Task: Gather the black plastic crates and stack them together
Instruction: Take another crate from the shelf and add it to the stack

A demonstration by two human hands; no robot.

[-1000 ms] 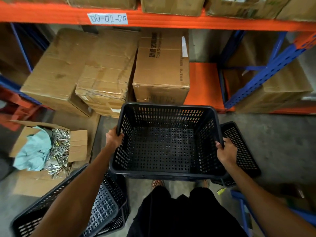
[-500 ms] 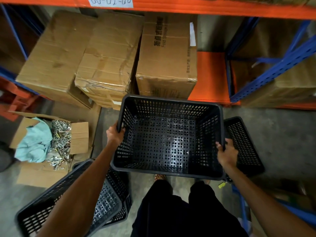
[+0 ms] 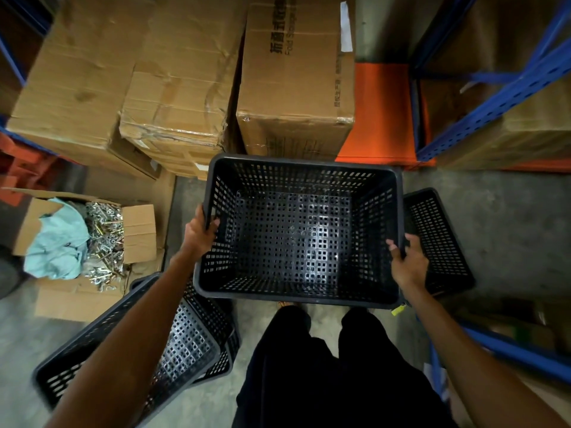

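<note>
I hold a black perforated plastic crate [image 3: 301, 236] open side up in front of my legs. My left hand [image 3: 199, 231] grips its left rim and my right hand [image 3: 408, 262] grips its right rim. Another black crate [image 3: 438, 239] lies on the floor to the right, partly hidden behind the held one. At the lower left, a tilted black crate [image 3: 179, 344] rests on the floor under my left arm, with a further crate [image 3: 224, 359] nested beneath it.
Large cardboard boxes [image 3: 185, 88] stand on the floor under orange and blue shelving [image 3: 494, 97]. An open carton [image 3: 136, 233] with metal bolts and a teal cloth sits at left. A blue frame [image 3: 509, 350] runs along the lower right. Grey concrete floor [image 3: 509, 217] lies to the right.
The crate in both hands has come lower and slightly closer to the shelf boxes; my view has tilted down. Both grips stay the same.
</note>
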